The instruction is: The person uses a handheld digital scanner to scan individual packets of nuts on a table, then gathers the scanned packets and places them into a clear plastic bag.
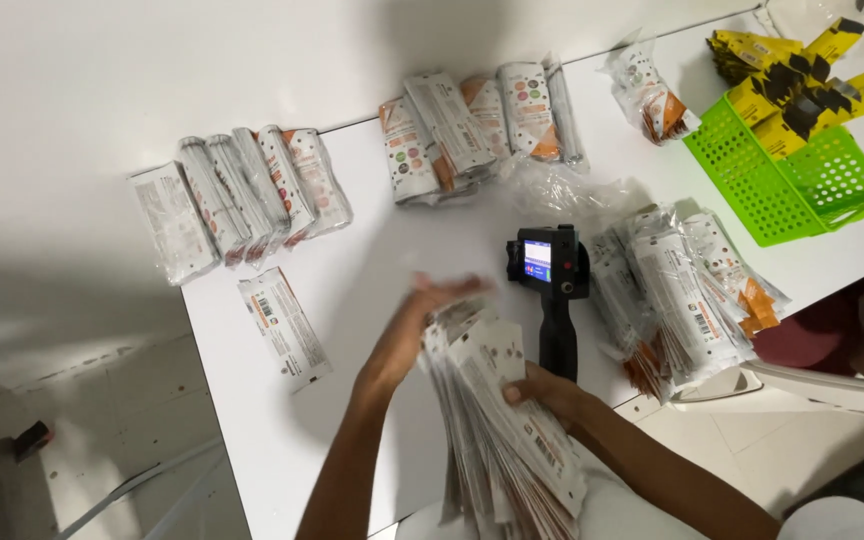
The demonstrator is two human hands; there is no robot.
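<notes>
A fanned stack of white and orange packets (502, 430) lies near the table's front edge. My right hand (544, 388) rests on top of it, thumb pressing the upper packet. My left hand (422, 318) is at the stack's far end, fingers spread and blurred, touching the top packets. A black handheld device with a small lit screen (550, 280) stands upright just behind my right hand.
White table (372, 250) with bundles of wrapped packets at the left (242, 195), back middle (472, 125) and right (682, 290). One loose packet (284, 325) lies left. A green basket (787, 175) holds yellow-black packets. Floor drops off at the left.
</notes>
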